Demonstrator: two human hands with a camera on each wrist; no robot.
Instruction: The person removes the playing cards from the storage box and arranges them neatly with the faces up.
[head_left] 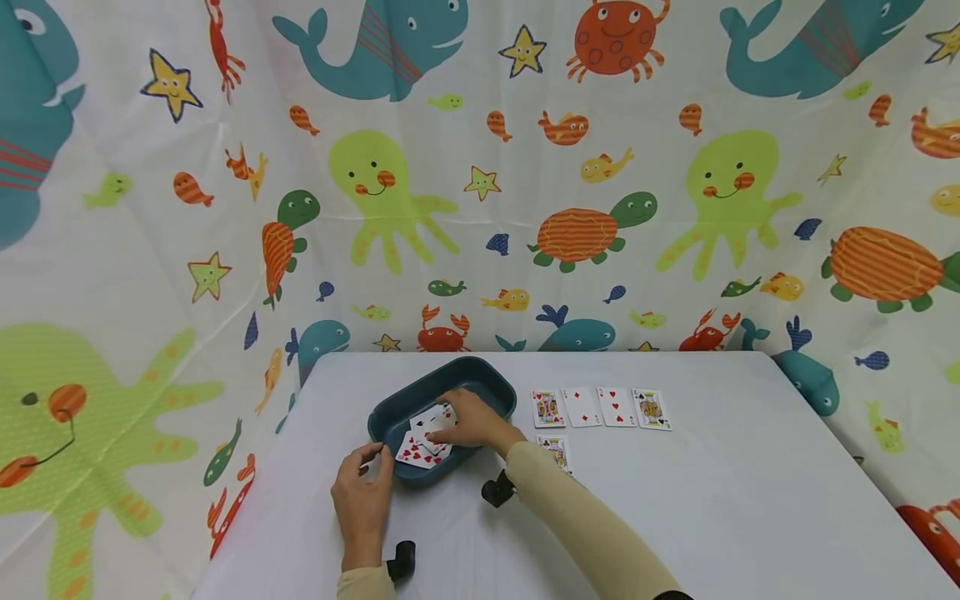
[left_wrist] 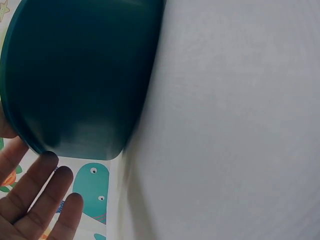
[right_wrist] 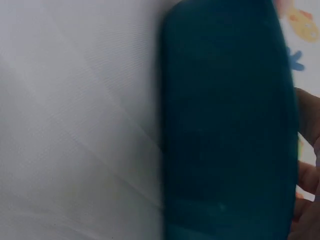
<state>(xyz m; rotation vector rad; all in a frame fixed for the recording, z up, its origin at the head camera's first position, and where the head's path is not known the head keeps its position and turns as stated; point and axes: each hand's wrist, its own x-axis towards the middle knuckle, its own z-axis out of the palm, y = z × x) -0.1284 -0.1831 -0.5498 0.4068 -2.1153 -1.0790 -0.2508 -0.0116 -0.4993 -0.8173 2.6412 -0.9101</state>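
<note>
A dark teal tub [head_left: 480, 375] with rounded corners stands on the table, several playing cards [head_left: 422, 454] lying loosely overlapped in it. At its near left corner, my left hand [head_left: 363, 496] holds the rim between thumb and fingers; the left wrist view has those fingertips [left_wrist: 49, 157] at the tub's edge. My right hand [head_left: 472, 421] reaches over the near rim into the tub, thumb and fingers spread about the top cards. I cannot tell whether it grips one. In the right wrist view, the tub's wall [right_wrist: 230, 120] covers the cards and part of that hand.
Right of the tub, a red face card [head_left: 548, 409], a diamond card [head_left: 581, 407], a heart card [head_left: 616, 407] and another face card [head_left: 652, 409] form a row. Another face card [head_left: 553, 448] lies below, partly behind my right sleeve. A sea-animal curtain [head_left: 465, 233] hangs behind the white table [head_left: 720, 500].
</note>
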